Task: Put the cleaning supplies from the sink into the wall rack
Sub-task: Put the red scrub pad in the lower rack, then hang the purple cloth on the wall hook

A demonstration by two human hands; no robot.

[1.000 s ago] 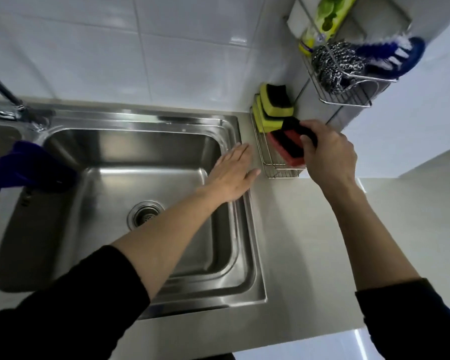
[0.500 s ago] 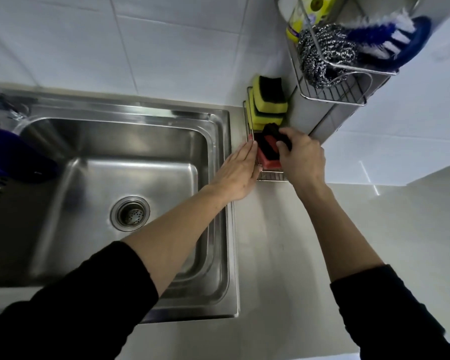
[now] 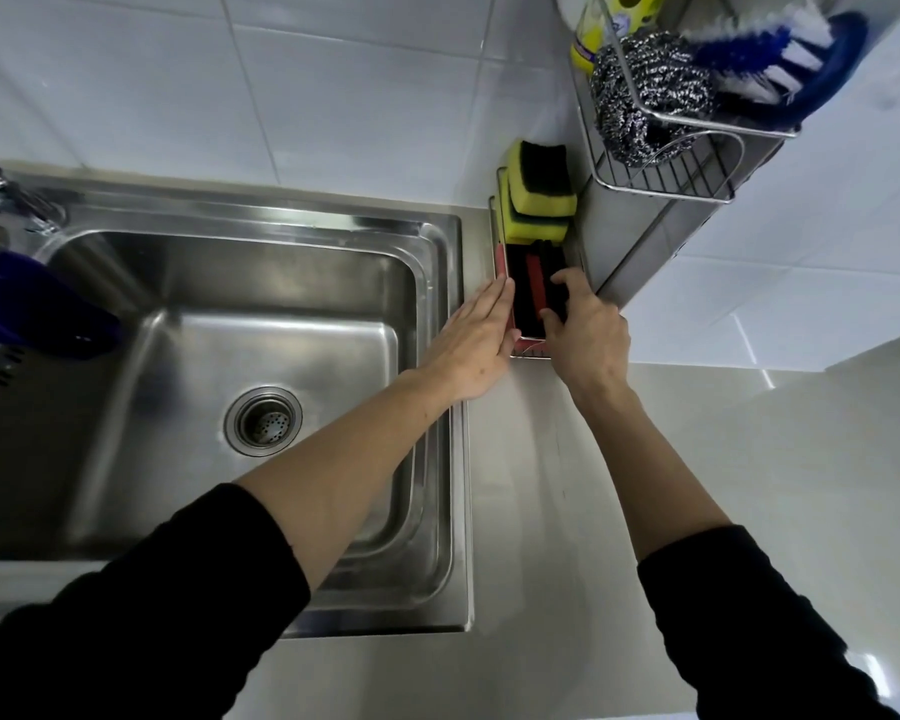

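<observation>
Seating red sponge (image 3: 533, 283) in lower rack (image 3: 528, 351): right hand (image 3: 588, 330) fingers press it, left hand (image 3: 474, 345) flat, empty. Sink (image 3: 204, 283) basin bare; blue cloth (image 3: 32, 309) at 9 o'clock remains.

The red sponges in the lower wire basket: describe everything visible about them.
The red sponges stand on edge side by side in the lower wire basket, red foam with black scouring faces, in front of the yellow sponges. The right hand presses its fingertips on the right one; the left hand lies flat against the basket's left side. Their lower ends are hidden.
</observation>
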